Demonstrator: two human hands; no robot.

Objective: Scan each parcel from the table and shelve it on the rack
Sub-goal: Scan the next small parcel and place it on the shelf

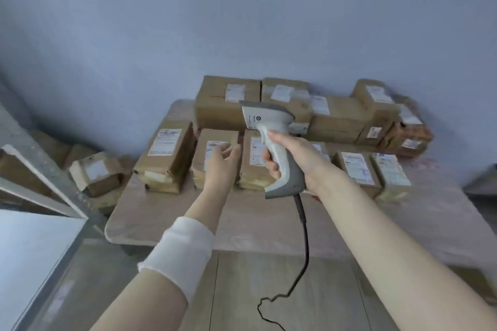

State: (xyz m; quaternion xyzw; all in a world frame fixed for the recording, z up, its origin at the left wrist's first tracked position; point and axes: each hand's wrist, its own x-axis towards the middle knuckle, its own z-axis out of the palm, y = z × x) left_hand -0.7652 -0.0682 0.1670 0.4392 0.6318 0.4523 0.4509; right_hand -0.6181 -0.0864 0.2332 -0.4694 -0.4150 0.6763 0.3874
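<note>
Scanner (265,118) is clamped at its handle by right hand (293,158). The left hand (219,165) is held slack-fingered over parcel (215,135) at scanner's 9 o'clock. More parcels (338,118) are stacked on worktop (242,223) toward 12 o'clock.

Brown cardboard parcels (336,121), white labels up, lie in two rows on the table (242,223), rear row stacked. I hold the grey corded scanner (269,121) upright in my right hand (298,158), above the front row.
</note>
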